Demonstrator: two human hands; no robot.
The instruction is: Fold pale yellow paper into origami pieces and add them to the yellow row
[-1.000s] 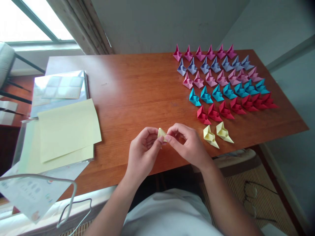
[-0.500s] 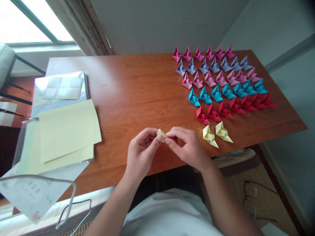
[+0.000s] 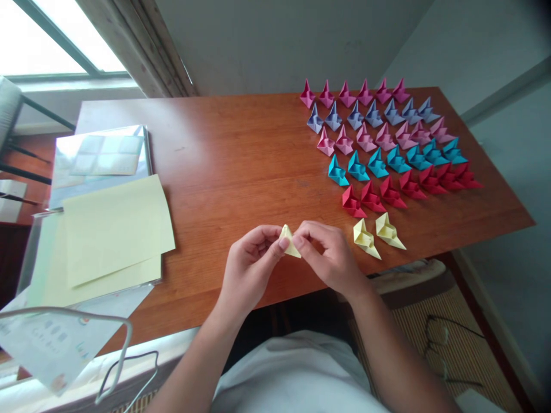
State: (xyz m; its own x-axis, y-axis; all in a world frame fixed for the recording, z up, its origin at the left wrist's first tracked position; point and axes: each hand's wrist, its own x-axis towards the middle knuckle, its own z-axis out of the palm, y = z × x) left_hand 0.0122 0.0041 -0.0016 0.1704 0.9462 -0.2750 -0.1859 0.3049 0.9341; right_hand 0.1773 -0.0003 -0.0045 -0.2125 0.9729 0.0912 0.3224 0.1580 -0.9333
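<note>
Between my hands, above the front part of the wooden table [image 3: 206,189], is a small folded piece of yellow paper [image 3: 291,245], its upper end pointed. My left hand [image 3: 253,255] pinches its left side between thumb and fingers. My right hand [image 3: 326,249] is closed at its right side, thumb and index finger on the paper's edge; the other fingers are curled. Just right of my right hand stand two yellow origami pieces [image 3: 366,238], each with a pointed tip and an open hollow.
Behind these stand rows of similar origami in red [image 3: 373,197], turquoise [image 3: 377,163], pink [image 3: 365,137], lavender [image 3: 374,115] and magenta [image 3: 365,93]. Yellow paper sheets [image 3: 116,229] lie at left on a clear folder [image 3: 97,135]. A white cable [image 3: 123,350] hangs at front left.
The yellow paper piece has turned, and more of it shows below my thumbs. My right thumb and fingers have shifted slightly along it. My left hand keeps its pinch.
</note>
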